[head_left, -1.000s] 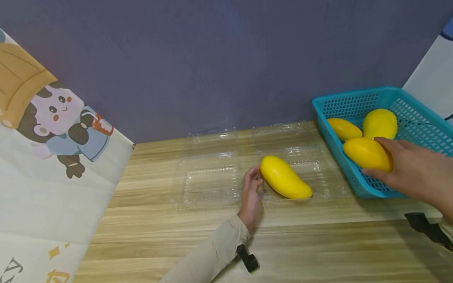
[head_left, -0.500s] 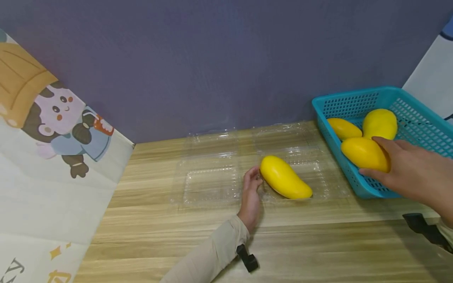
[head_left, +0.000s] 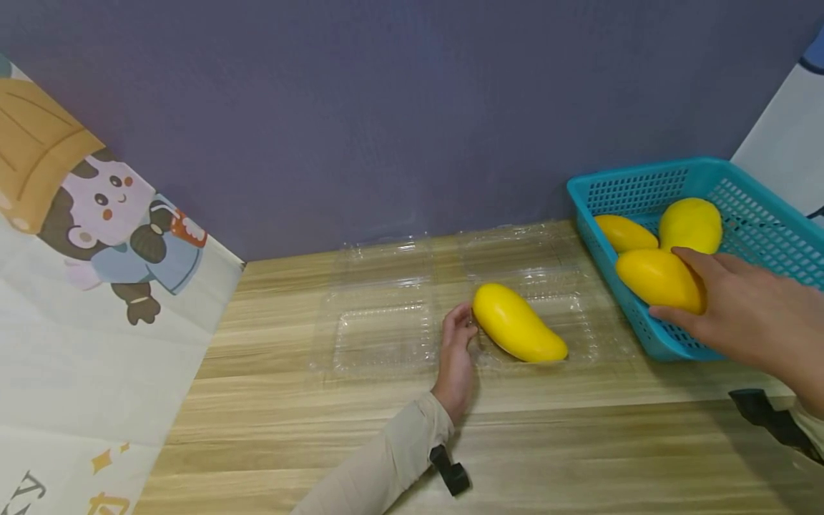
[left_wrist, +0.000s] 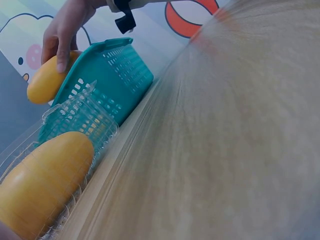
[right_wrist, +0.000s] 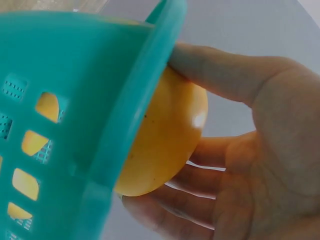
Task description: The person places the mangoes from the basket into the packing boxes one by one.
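Note:
My right hand (head_left: 756, 311) grips a yellow mango (head_left: 658, 279) between thumb and fingers, at the near left rim of a teal basket (head_left: 650, 336). The left wrist view shows this mango (left_wrist: 47, 82) level with the top of the basket. In the right wrist view the rim hides part of it. Another mango (head_left: 518, 325) lies slanted in the base of an open clear plastic clamshell box (head_left: 582, 332). At that box's left side rests my left hand (head_left: 457, 365), its fingers loosely bent against the edge beside the mango.
Inside the basket lie two more mangoes, one at the left (head_left: 624, 232) and a rounder one behind (head_left: 692, 223). A second open clamshell box (head_left: 383, 340) sits left of my left hand. A dark wall (head_left: 386, 129) closes off the table's back, and a cartoon-printed sheet (head_left: 96, 343) its left.
My right hand has shifted slightly left with the mango in its grip. The left hand, both boxes and the mango in the box stay where they were.

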`<act>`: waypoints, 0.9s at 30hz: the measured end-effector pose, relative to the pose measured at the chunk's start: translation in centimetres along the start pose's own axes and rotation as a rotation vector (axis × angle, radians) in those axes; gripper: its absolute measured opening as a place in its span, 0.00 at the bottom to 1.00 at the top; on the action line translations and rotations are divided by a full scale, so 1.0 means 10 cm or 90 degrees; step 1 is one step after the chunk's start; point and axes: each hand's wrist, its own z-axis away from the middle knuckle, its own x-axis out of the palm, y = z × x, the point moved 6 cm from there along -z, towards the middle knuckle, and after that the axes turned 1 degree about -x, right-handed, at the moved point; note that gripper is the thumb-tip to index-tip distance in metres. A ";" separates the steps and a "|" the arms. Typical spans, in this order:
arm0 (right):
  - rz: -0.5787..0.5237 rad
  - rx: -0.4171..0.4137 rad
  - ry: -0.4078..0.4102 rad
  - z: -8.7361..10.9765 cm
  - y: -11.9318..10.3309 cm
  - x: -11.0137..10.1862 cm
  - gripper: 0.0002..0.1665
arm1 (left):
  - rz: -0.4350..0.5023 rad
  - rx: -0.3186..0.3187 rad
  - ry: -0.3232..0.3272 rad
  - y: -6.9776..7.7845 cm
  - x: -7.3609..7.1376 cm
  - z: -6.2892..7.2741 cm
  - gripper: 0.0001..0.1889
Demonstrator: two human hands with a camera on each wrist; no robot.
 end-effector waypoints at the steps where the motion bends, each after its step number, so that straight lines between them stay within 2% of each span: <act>1: 0.000 -0.002 0.004 0.00 -0.01 -0.01 0.59 | 0.000 0.001 0.000 0.00 0.00 0.00 0.25; 16: 0.004 -0.015 0.018 0.00 -0.06 -0.01 0.59 | 0.009 -0.002 0.003 0.00 0.00 0.00 0.25; 27: 0.007 -0.014 0.024 0.03 -0.18 -0.04 0.58 | 0.011 0.000 0.002 0.00 0.00 0.00 0.25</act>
